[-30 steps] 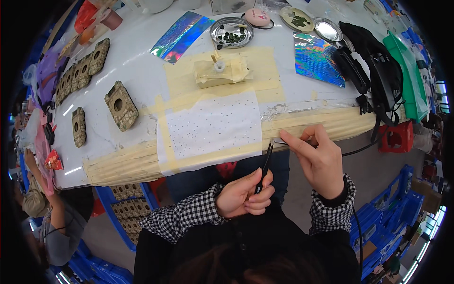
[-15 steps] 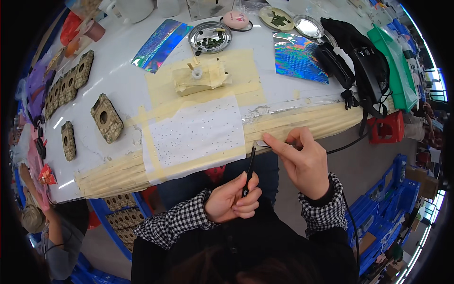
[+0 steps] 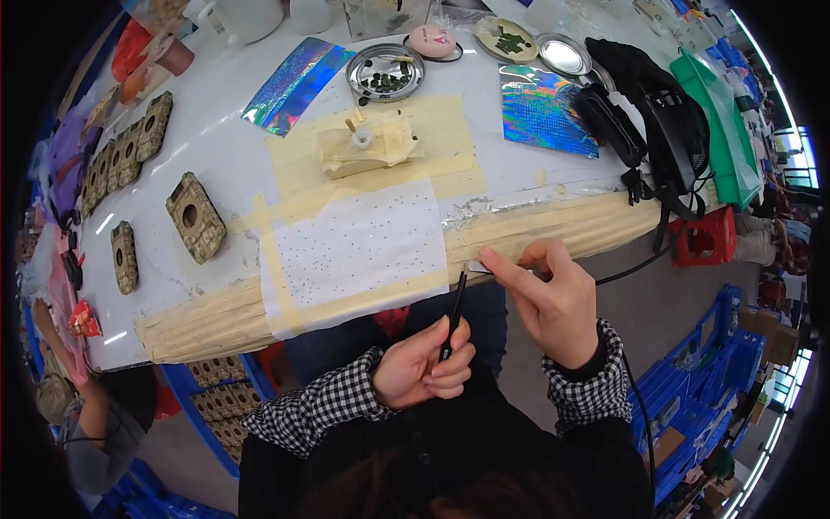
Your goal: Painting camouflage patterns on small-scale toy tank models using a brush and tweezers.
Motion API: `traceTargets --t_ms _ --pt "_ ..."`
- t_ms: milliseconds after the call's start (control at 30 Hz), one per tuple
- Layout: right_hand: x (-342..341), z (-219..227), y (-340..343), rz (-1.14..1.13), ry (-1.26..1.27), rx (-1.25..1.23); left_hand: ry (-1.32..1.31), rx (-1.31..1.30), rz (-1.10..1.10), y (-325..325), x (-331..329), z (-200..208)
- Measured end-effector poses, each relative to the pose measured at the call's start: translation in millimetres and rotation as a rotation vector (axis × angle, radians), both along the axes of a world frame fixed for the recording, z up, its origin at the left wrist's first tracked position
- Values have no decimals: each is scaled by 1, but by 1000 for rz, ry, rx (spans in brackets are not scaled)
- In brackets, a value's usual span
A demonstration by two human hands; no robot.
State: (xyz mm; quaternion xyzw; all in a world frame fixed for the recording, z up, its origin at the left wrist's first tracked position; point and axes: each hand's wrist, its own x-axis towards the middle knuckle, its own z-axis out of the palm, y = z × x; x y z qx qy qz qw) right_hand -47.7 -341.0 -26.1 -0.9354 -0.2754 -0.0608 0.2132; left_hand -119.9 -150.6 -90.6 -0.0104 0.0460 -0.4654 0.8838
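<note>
My left hand (image 3: 424,365) grips a thin black pen-like tool (image 3: 453,313), its tip pointing up toward the table's front edge. My right hand (image 3: 546,294) pinches a small pale piece (image 3: 478,267) between thumb and forefinger, just right of the tool's tip. Both hands are held in front of the tape-wrapped table edge (image 3: 553,229). A white sheet dotted with tiny specks (image 3: 359,242) is taped to the table just beyond them. Behind it stands a tape-covered block with a small white cap (image 3: 363,143).
Holographic sheets (image 3: 296,82) (image 3: 545,108), round metal dishes (image 3: 385,73) (image 3: 564,54), and brown blocks with holes (image 3: 195,216) lie on the white table. Black gear with a cable (image 3: 657,121) sits at right. A red stool (image 3: 702,235) and blue crates (image 3: 705,381) stand on the floor. Another person (image 3: 91,415) crouches lower left.
The view has shifted slightly; my hands stay close together at the table edge. The right hand's pinch has moved a little nearer the tool's tip.
</note>
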Motion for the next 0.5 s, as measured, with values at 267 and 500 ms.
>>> traceTargets --t_ms 267,500 --pt "0 -1 3 -50 -16 -7 10 25 -1 1 0 0" --pt "1 -4 3 -95 52 108 -86 388 89 -7 -3 5"
